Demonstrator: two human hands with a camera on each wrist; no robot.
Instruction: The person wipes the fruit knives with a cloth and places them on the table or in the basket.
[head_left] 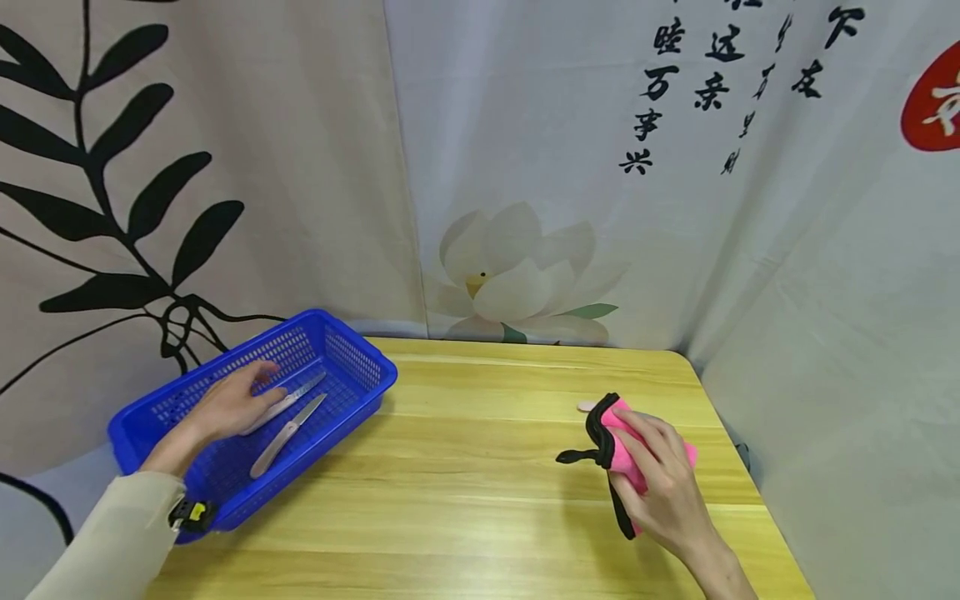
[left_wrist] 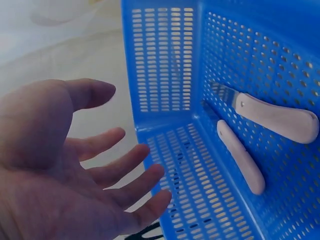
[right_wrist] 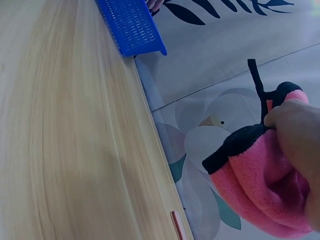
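My left hand [head_left: 234, 406] is over the blue plastic basket [head_left: 375, 377], its fingers spread and slightly bent. In the left wrist view, nothing is between its fingers. Two knives with pale pink handles lie in the basket: one knife [head_left: 288, 435] to the right of the hand, the other knife [head_left: 306, 388] partly behind the fingertips in the head view. My right hand [head_left: 663, 487] grips a pink cloth with black trim [head_left: 628, 433] above the right part of the table. A black hanging loop [right_wrist: 256, 82] sticks out from the cloth, and the palm hides part of it.
A small pale pink object [head_left: 586, 407] lies on the wooden table [head_left: 465, 467] behind the cloth; its kind is unclear. The basket stands at the table's left side. Printed curtains [head_left: 322, 167] hang along the back and right.
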